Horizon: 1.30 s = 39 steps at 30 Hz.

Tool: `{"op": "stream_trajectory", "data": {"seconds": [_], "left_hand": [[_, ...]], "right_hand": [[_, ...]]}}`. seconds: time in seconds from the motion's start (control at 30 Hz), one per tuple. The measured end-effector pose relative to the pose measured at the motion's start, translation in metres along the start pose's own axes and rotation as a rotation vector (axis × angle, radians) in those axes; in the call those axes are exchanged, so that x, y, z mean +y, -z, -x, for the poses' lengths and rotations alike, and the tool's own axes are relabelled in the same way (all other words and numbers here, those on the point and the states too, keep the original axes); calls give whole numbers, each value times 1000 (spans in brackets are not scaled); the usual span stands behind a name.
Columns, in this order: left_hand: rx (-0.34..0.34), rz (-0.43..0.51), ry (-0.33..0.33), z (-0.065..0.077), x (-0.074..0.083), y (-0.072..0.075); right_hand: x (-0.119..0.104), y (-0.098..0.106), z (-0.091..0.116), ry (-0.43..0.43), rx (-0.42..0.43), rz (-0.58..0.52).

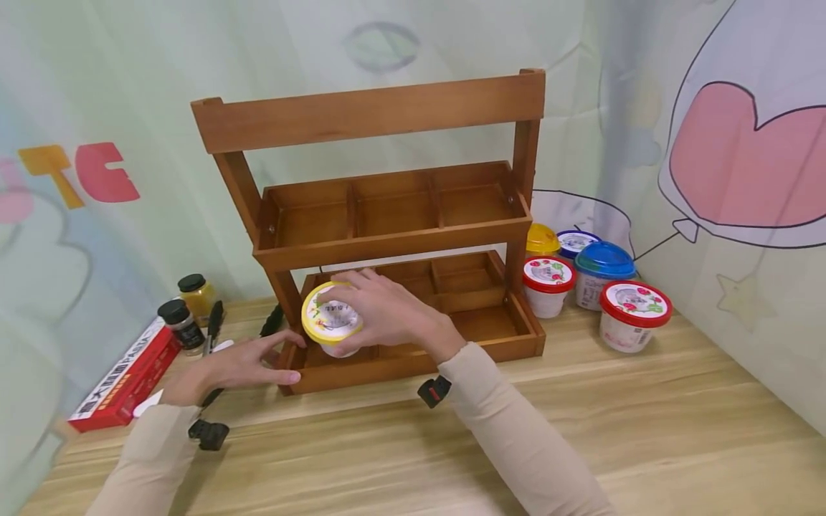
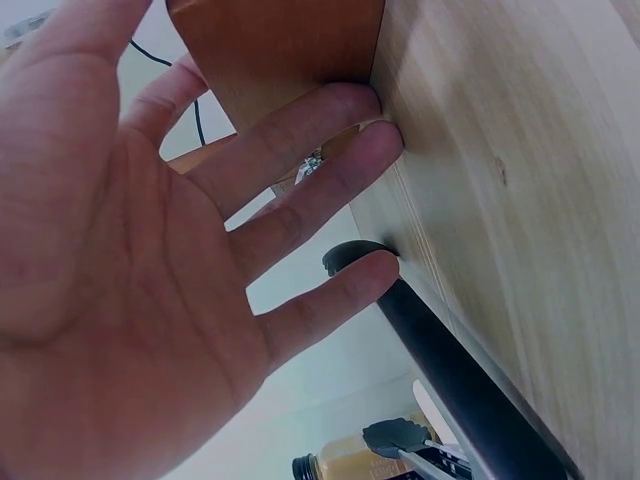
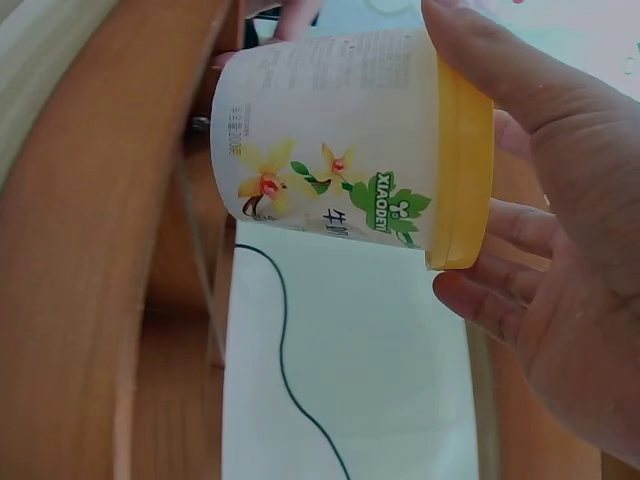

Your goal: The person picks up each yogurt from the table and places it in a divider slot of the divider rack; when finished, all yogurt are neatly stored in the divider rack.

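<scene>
A white tub with a yellow lid (image 1: 329, 313) is gripped by my right hand (image 1: 393, 313), fingers and thumb around the lid. In the right wrist view the tub (image 3: 330, 140) shows yellow flowers and printed text on its side. It is over the left end of the lower tier of a brown wooden two-tier rack (image 1: 381, 247). My left hand (image 1: 248, 365) rests at the rack's lower left corner with fingers spread. In the left wrist view, its fingertips (image 2: 380, 150) are right by the rack's end and the tabletop.
Several lidded tubs, among them a red-lidded one (image 1: 635, 315) and a blue-lidded one (image 1: 603, 272), stand right of the rack. At left are a red pasta box (image 1: 122, 376), a black-capped spice jar (image 1: 183, 326), a yellow jar (image 1: 196, 295) and black-handled utensils (image 1: 216, 319).
</scene>
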<state>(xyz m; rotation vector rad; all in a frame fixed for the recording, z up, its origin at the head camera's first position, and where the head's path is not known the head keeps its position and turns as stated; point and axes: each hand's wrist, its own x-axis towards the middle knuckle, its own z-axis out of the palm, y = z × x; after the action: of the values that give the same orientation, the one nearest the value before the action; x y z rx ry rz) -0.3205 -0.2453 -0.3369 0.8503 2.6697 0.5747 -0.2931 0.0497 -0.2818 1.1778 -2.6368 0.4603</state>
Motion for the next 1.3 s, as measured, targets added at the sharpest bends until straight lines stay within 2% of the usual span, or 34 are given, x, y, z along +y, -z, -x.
{"op": "stream_trajectory", "data": {"seconds": [0.2, 0.4, 0.57, 1.0, 1.3], "left_hand": [[-18, 18, 10, 2, -1, 1], [-12, -11, 24, -1, -2, 3], [-15, -7, -7, -2, 1, 4], [-26, -15, 13, -2, -1, 5], [-30, 6, 6, -1, -1, 2]], "right_hand": [[3, -9, -3, -32, -40, -10], [8, -16, -6, -56, -63, 0], [13, -22, -7, -57, -71, 30], [13, -38, -11, -91, -45, 98], [16, -51, -12, -121, -48, 88]]}}
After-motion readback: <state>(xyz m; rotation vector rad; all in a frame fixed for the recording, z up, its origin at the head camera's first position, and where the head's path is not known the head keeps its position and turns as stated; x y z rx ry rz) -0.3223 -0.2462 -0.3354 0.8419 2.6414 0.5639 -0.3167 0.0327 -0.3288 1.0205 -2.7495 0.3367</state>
